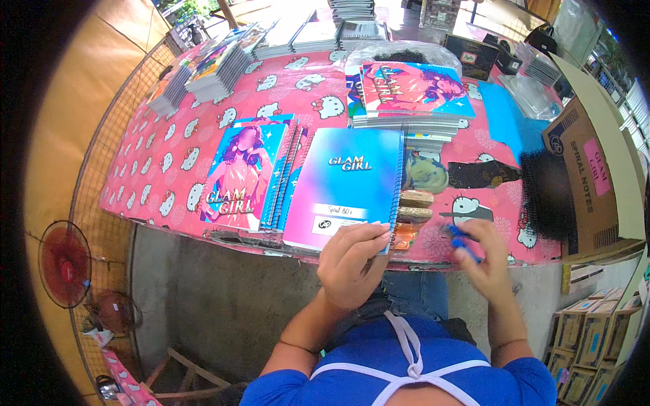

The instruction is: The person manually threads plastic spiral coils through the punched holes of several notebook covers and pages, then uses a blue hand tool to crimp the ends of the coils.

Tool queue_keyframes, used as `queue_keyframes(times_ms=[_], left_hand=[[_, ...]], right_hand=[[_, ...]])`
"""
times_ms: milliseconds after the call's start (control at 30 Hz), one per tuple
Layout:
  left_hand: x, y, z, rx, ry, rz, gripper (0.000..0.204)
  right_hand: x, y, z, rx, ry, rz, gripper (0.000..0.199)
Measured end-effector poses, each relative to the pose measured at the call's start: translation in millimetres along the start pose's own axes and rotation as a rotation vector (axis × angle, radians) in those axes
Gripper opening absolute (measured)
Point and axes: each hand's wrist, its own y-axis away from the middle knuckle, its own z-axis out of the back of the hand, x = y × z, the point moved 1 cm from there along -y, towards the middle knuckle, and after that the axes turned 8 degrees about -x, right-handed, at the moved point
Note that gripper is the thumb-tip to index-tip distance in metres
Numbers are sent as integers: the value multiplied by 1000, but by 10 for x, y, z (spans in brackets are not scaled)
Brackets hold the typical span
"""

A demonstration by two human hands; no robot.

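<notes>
Table: we see a cloth-covered table [277, 95], pink w/ white cat faces, filling most of the view; its near edge runs just in front of the wearer's trunk.
Carton: brown box [590, 176] at far R; a heap of black coils [547, 196] lies just beside its L side.
Stack: notebook stack [413, 122] beyond the work, its top cover turned sideways.
L pile: approx. upright to us, pink-and-blue notebooks [244, 176], just L of the next item.
Notebook: blue-pink spiral notebook [345, 186], flat at the near edge; long axis runs away from the wearer, far end leaning a little R; coil [398, 183] along its R side.
L hand: left hand [352, 264], fingers laid on the near R corner; thumb's hold underneath hidden, so we can't tell if it pinches.
R hand: right hand [489, 260], well R of the notebook, closed round the tool.
Tool: small blue-handled tool [459, 243]; we can't make out its tip.
Key relation: coil lies L of the R-hand grip & slightly beyond it, w/ a gap between; L hand is nearer, fingertips by the coil's near end.
</notes>
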Motion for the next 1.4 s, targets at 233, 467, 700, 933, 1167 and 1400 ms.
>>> queue_keyframes(times_ms=[233,467,700,933,1167,1400], left_hand=[[-43,0,26,-30,9,0,24],[-43,-11,53,-8,6,-107,25],[145,-466,391,-348,-151,-223,22],[43,-1453,1405,-946,-109,-634,17],[866,-2104,1247,312,-577,-482,36],[1697,-1075,1203,902,-1065,216,56]], right_hand=[[513,-91,-232,50,-76,179,48],[128,-65,-320,699,-1320,-861,35],[253,-129,-203,-70,-463,-34,41],[-885,14,-71,-85,466,-116,55],[-844,-515,79,-228,248,-54,39],[-1013,-1314,262,-290,263,53,33]])
